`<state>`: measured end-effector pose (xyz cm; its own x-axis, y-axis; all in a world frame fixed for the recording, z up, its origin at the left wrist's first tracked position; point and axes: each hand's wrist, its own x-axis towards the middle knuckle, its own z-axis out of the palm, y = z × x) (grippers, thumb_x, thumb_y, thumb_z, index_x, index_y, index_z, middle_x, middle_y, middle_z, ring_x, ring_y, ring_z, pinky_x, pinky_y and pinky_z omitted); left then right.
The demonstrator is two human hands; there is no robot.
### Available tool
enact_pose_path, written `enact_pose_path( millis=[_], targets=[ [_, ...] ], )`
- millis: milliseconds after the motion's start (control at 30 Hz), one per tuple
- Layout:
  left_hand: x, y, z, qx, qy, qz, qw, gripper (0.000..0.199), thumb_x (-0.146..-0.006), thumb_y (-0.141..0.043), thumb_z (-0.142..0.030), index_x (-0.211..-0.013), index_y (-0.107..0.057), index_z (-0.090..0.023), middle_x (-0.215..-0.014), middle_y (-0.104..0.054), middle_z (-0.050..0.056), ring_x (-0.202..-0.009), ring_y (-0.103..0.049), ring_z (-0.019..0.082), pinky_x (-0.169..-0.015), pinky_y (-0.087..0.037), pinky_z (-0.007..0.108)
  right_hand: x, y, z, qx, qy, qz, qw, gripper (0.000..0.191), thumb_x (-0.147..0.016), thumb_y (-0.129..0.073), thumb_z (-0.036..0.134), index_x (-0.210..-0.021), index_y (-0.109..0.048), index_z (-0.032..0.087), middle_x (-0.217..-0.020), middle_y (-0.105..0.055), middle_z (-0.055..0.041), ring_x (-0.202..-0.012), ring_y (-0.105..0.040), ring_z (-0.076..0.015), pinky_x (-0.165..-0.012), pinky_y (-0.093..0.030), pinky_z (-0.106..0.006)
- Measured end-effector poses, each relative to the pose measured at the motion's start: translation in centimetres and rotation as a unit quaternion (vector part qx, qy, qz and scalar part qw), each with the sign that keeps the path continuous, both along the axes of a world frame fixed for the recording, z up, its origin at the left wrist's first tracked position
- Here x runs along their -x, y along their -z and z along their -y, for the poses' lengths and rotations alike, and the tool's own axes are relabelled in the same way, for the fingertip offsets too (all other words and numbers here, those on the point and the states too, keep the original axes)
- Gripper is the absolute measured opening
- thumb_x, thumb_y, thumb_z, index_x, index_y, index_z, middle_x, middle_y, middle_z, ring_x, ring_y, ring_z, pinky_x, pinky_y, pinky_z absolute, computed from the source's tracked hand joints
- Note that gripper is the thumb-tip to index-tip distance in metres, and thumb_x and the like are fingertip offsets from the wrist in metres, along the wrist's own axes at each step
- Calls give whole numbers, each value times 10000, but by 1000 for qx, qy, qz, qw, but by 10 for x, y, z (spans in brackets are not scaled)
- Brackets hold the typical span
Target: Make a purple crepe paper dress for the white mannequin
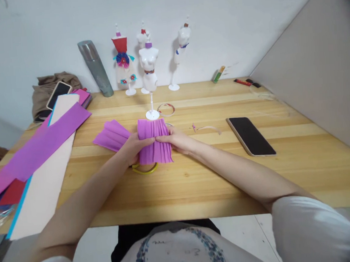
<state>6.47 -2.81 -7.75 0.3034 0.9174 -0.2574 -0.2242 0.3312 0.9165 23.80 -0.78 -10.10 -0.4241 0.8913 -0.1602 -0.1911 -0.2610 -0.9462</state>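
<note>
Between my two hands is a strip of purple crepe paper (150,151), folded into several narrow upright pleats. My left hand (133,147) pinches it from the left, thumb across the front, while the strip's looser end fans out behind that hand to the left. From the right, my right hand (175,139) grips the pleats, its thumb tip close to the left thumb. The fingers behind the paper are hidden. Below the paper, a yellow curved handle (146,171) partly shows. Just beyond stands a small white mannequin (150,68) with a purple neck band and brown waist band.
More mannequins, one in a red top (120,44), stand along the wall beside a grey-green bottle (95,68). Purple and white paper sheets (49,169) overlap at left. A phone (251,136) lies at right. A tape roll (166,109) and a small green-and-gold tube (219,74) are farther back.
</note>
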Motion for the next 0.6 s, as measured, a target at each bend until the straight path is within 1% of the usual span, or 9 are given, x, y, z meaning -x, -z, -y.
enact_pose_path(
  millis=[67,100,167,233,300,400,467,533,600],
  targets=[
    [7,-4,-4,13,39,-18,999,448,-612,-881,-269,-1010,-723,-136,-976,-771,117,-1008,-713,316,-893,-558,423,0,-4,3,46,-17,-2,999,210,-768,-731,244,-958,-702,160,-806,-756,-50,-664,-690,-150,-631,-585,-268],
    [11,-6,-6,10,54,-22,998,443,-633,-869,-277,-1030,-724,-147,-975,-772,106,-1020,-710,316,-884,-557,415,0,-5,5,71,-22,-3,997,190,-814,-699,272,-967,-698,159,-792,-755,-56,-621,-680,-144,-569,-578,-252],
    [18,-10,-10,8,88,-36,995,438,-673,-848,-298,-1068,-720,-157,-971,-773,92,-1045,-703,319,-879,-553,412,1,-8,7,108,-23,-6,994,178,-878,-638,300,-975,-689,160,-768,-753,-62,-568,-671,-139,-487,-566,-230],
    [24,-12,-13,7,121,-53,991,476,-688,-845,-313,-1113,-705,-151,-992,-771,102,-1061,-697,317,-895,-545,416,1,-10,8,121,-13,-6,993,153,-900,-614,275,-974,-682,160,-745,-748,-57,-550,-673,-135,-463,-570,-215],
    [27,-13,-14,0,137,-65,988,525,-682,-855,-333,-1139,-687,-139,-1027,-764,122,-1051,-697,306,-917,-536,419,1,-12,9,118,-9,0,993,123,-902,-607,223,-975,-679,154,-732,-745,-53,-552,-679,-131,-479,-584,-208],
    [25,-13,-11,-18,141,-68,988,564,-657,-867,-374,-1129,-677,-133,-1039,-754,146,-1013,-699,299,-926,-532,439,3,-17,13,115,-24,4,993,136,-915,-577,185,-994,-675,135,-765,-756,-70,-591,-699,-136,-531,-611,-224],
    [20,-12,-7,-35,137,-70,987,568,-649,-866,-377,-1130,-675,-143,-1039,-750,146,-1028,-690,308,-930,-529,447,6,-21,17,107,-18,1,994,149,-909,-579,172,-1023,-670,141,-798,-762,-66,-619,-706,-137,-559,-620,-234],
    [12,-11,-3,-60,98,-95,989,557,-622,-875,-363,-1102,-683,-155,-1010,-752,123,-1015,-692,306,-908,-538,431,9,-23,20,100,-1,-14,995,138,-887,-616,188,-1009,-672,158,-786,-757,-47,-615,-697,-131,-562,-615,-230],
    [4,-7,1,-95,62,-145,983,537,-619,-874,-318,-1100,-690,-166,-1008,-750,103,-1017,-690,296,-906,-540,422,13,-24,21,99,7,-30,995,104,-854,-668,227,-936,-682,164,-742,-740,-36,-581,-670,-121,-539,-596,-217]
  ],
)
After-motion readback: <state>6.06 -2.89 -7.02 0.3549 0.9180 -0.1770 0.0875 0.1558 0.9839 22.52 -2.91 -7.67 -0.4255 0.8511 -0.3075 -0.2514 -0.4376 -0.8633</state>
